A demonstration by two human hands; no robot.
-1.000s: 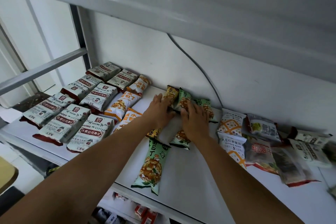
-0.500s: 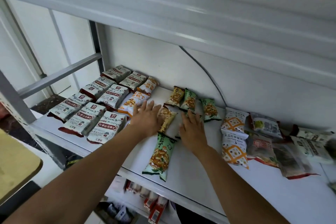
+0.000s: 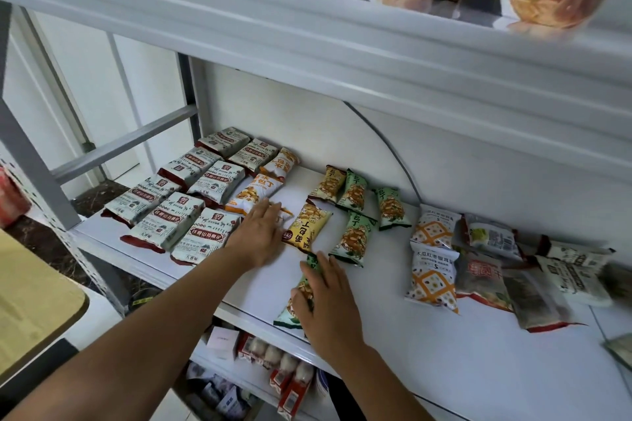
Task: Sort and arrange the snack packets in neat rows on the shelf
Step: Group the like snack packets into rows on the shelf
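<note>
White shelving fills my view, and the middle shelf [image 3: 393, 287] carries the snack packets: grey-and-red packets [image 3: 178, 215] squared in rows on the left, orange packets [image 3: 254, 193] beside them, and a loose mixed pile [image 3: 432, 278] to the right. The left hand [image 3: 260, 236] lies flat with straight fingers, holding nothing; its fingertips [image 3: 270, 212] cover the nearest orange one, just left of the tilted yellow packet [image 3: 307, 227]. The right hand [image 3: 325, 304] rests spread over a green packet [image 3: 289, 313] close to the near edge, pressing rather than gripping as far as I can tell. That edge worries me. The film looks slick, and a flat palm dragging the packet nearer could send it off the shelf. A careless sweep left could also shove the yellow packet into the tidy rows.
</note>
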